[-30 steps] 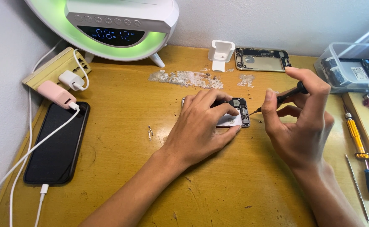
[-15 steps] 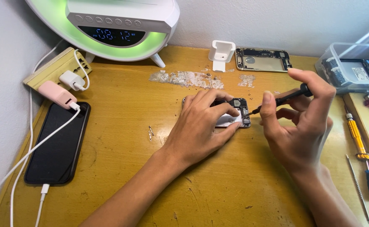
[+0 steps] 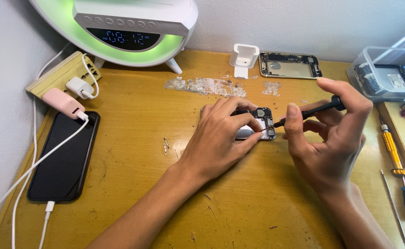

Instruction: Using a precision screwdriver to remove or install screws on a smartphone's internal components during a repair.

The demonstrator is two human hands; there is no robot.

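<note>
Black screwdriver (image 3: 311,110) in right hand (image 3: 327,138), left hand (image 3: 221,136) pinning opened phone (image 3: 260,123)

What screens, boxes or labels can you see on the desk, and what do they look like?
Clock lamp screen: top left, a dark curved panel with blue glowing digits, inside a white lamp ringed in green light.
Black phone: flat on the left, dark blank screen, white cable plugged in.
Clear plastic box: top right, see-through, holding phone parts.
Opened phone: desk's middle, under the left hand, showing its insides, no screen.
</note>
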